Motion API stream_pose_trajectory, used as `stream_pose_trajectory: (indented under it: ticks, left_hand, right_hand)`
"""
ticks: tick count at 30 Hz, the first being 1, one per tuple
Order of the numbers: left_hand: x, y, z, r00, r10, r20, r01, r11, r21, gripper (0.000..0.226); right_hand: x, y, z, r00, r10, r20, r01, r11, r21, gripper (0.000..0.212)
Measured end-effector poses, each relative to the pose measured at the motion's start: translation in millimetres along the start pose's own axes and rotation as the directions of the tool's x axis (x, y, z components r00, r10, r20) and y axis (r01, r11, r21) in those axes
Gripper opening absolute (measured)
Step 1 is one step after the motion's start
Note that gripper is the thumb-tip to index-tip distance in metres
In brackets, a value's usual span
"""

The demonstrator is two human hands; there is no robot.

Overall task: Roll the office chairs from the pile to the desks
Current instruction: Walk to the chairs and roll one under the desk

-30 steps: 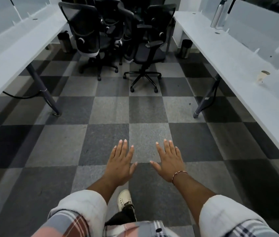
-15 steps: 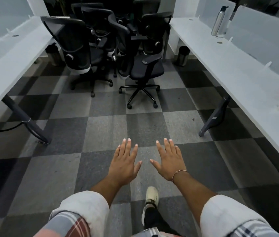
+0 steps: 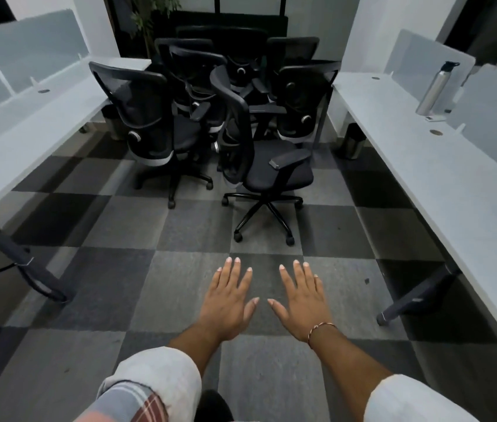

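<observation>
Several black mesh office chairs are crowded together at the far end of the aisle. The nearest chair [image 3: 267, 166] stands in front, its seat turned to the right, wheels on the carpet. Another chair [image 3: 149, 123] stands to its left with its back toward me. My left hand [image 3: 229, 303] and my right hand [image 3: 302, 300] are held out flat, palms down, fingers straight and spread, side by side above the floor. Both hold nothing and are well short of the nearest chair. A white desk [image 3: 27, 129] runs along the left and another white desk [image 3: 442, 178] along the right.
A steel bottle [image 3: 434, 89] stands on the right desk by frosted dividers. Small metal bins sit under both desks, one of them a bin [image 3: 353, 141] on the right. Slanted desk legs [image 3: 21, 260] and a floor cable border the checkered carpet aisle. A plant stands behind the chairs.
The chairs have come closer and larger in view as I moved forward along the aisle. My hands have stayed flat and held out in front.
</observation>
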State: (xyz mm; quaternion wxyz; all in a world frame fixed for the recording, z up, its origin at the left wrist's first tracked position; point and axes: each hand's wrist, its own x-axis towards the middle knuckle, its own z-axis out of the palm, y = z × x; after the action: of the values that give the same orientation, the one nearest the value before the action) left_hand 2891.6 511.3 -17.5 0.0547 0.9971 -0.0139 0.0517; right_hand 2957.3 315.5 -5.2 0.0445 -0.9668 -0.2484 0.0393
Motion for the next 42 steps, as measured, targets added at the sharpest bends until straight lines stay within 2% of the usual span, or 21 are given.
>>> stream_pose_trajectory:
  ticks: [7, 13, 17, 22, 25, 30, 33, 35, 38, 40, 42]
  left_hand:
    - [111.8, -52.7, 25.4, 1.000, -0.024, 0.019, 0.024, 1.000, 0.012, 0.069]
    - [227.3, -124.7, 28.8, 1.000, -0.011, 0.006, 0.010, 0.999, 0.042, 0.068]
    - [301.3, -162.7, 12.5, 1.000, 0.013, -0.022, -0.012, 0.999, 0.053, 0.068]
    - [372.0, -199.1, 4.7, 0.999, -0.030, -0.030, 0.030, 0.999, 0.015, 0.070]
    - [418.7, -225.5, 4.9, 0.996, -0.066, -0.057, 0.066, 0.998, -0.004, 0.071]
    - [516.3, -266.6, -1.5, 0.992, -0.102, -0.077, 0.103, 0.995, 0.006, 0.081]
    - [568.0, -281.5, -13.7, 0.984, -0.107, -0.145, 0.108, 0.994, -0.004, 0.085]
    - [602.0, -293.2, -20.8, 0.968, -0.119, -0.223, 0.114, 0.993, -0.037, 0.084]
    - [645.1, -313.1, -33.0, 0.921, -0.228, -0.315, 0.205, 0.973, -0.104, 0.084]
    - [668.8, -330.1, -40.9, 0.915, -0.262, -0.308, 0.239, 0.965, -0.111, 0.079]
    - [688.9, -351.5, -48.5, 0.922, -0.257, -0.290, 0.244, 0.967, -0.081, 0.078]
  right_hand:
    - [126.0, 23.4, 6.7, 1.000, -0.021, -0.022, 0.020, 0.999, -0.026, 0.081]
    - [260.0, 19.8, 2.2, 0.998, -0.055, -0.008, 0.055, 0.998, -0.017, 0.081]
    - [339.2, 8.4, -18.1, 0.995, -0.042, -0.095, 0.043, 0.999, 0.009, 0.078]
    - [418.4, 3.0, -29.0, 0.983, -0.076, -0.168, 0.081, 0.997, 0.020, 0.073]
    - [477.6, 3.1, -37.3, 0.982, -0.095, -0.166, 0.106, 0.993, 0.059, 0.076]
    - [581.4, 6.1, -56.0, 0.927, -0.245, -0.284, 0.274, 0.959, 0.066, 0.078]
    - [636.0, 8.3, -75.7, 0.876, -0.302, -0.377, 0.351, 0.934, 0.068, 0.072]
    - [674.6, 7.2, -89.9, 0.820, -0.343, -0.457, 0.414, 0.908, 0.062, 0.067]
    - [725.2, -4.0, -115.7, 0.725, -0.412, -0.552, 0.515, 0.857, 0.036, 0.066]
    - [755.0, -14.8, -131.5, 0.725, -0.403, -0.558, 0.512, 0.858, 0.046, 0.068]
    - [777.2, -27.8, -144.5, 0.760, -0.372, -0.533, 0.480, 0.874, 0.075, 0.068]
